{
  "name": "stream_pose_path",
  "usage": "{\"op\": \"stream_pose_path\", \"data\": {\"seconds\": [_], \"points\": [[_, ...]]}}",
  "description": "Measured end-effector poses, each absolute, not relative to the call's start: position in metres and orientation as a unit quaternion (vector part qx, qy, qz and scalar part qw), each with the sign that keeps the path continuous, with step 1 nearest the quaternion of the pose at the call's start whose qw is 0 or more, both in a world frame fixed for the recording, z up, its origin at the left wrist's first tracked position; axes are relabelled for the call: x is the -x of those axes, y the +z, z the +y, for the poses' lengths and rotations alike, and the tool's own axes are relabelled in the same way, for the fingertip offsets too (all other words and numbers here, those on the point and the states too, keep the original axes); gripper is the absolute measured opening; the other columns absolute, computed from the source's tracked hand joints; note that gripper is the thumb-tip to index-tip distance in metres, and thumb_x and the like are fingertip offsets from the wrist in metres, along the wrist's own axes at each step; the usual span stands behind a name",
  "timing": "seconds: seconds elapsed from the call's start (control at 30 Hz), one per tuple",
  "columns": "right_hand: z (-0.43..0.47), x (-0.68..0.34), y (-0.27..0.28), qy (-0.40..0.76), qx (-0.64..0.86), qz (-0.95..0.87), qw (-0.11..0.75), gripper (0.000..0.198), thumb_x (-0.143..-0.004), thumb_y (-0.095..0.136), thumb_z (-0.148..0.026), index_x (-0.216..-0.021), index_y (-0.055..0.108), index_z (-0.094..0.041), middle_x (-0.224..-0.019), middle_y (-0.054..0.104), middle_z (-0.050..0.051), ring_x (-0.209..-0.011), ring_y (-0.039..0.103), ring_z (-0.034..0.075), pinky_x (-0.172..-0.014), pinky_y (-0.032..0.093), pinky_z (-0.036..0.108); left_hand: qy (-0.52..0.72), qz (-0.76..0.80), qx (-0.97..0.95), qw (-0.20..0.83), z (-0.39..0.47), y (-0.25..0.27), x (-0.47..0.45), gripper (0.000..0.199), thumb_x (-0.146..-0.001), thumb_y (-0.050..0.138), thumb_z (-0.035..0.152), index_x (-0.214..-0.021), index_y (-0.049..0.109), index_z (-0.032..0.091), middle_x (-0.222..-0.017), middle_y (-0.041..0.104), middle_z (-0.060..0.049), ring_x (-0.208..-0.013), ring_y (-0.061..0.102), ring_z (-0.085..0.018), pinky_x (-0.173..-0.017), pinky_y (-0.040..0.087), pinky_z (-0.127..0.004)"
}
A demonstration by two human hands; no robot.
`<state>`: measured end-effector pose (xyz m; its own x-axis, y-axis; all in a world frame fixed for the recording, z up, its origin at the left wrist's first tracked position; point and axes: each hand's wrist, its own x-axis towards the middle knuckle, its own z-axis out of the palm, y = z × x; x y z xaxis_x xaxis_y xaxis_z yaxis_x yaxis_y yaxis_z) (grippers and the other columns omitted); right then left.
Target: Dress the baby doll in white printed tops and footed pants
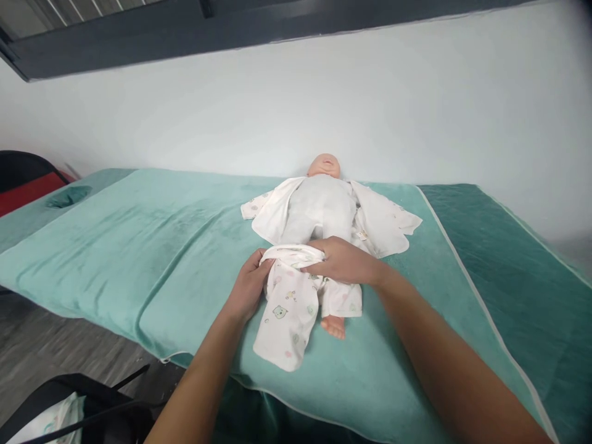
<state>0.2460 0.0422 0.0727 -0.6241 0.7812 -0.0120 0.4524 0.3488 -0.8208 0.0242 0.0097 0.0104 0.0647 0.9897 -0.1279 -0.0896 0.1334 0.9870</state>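
A baby doll (325,163) lies on its back with its head toward the wall. Its white printed jacket (272,216) is spread open on both sides over a pale undergarment (321,200). White baby pants (289,314) with small animal prints are around its legs, and one bare foot (333,327) sticks out of a leg opening; the other foot is hidden. My left hand (252,280) pinches the waistband at its left side. On the other side my right hand (342,260) grips the waistband, its fingertips partly hidden by cloth.
A green sheet (185,246) covers the bed, with a darker green cover (518,277) at the right. A white wall (296,105) stands behind. At lower left is a black bag or chair (106,401); a red and black chair (28,185) stands at far left.
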Motion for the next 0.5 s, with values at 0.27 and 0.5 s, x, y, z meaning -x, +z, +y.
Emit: {"op": "stream_pose_path", "data": {"seconds": [0.27,0.5], "points": [[0.047,-0.245,0.076,0.386,0.44,-0.775,0.238,0.014,-0.088,0.054,-0.031,-0.097,0.058,-0.02,-0.101,0.066,0.002,-0.094,0.061,0.021,-0.082,0.043,0.032,0.48,0.522,-0.563,0.425,0.042,0.02,-0.038,0.021,-0.087,0.055,0.04,-0.082,0.051,0.021,-0.073,0.049,0.005,-0.067,0.044,-0.012,-0.063,0.038,-0.023],[0.051,-0.24,0.068,0.366,0.5,-0.732,0.283,0.013,-0.089,0.051,-0.028,-0.096,0.059,-0.021,-0.103,0.068,0.003,-0.097,0.061,0.022,-0.086,0.044,0.034,0.482,0.517,-0.655,0.267,0.08,0.018,-0.048,0.012,-0.089,0.047,0.031,-0.084,0.051,0.022,-0.085,0.054,0.0,-0.083,0.051,-0.016,-0.081,0.042,-0.028]]}}
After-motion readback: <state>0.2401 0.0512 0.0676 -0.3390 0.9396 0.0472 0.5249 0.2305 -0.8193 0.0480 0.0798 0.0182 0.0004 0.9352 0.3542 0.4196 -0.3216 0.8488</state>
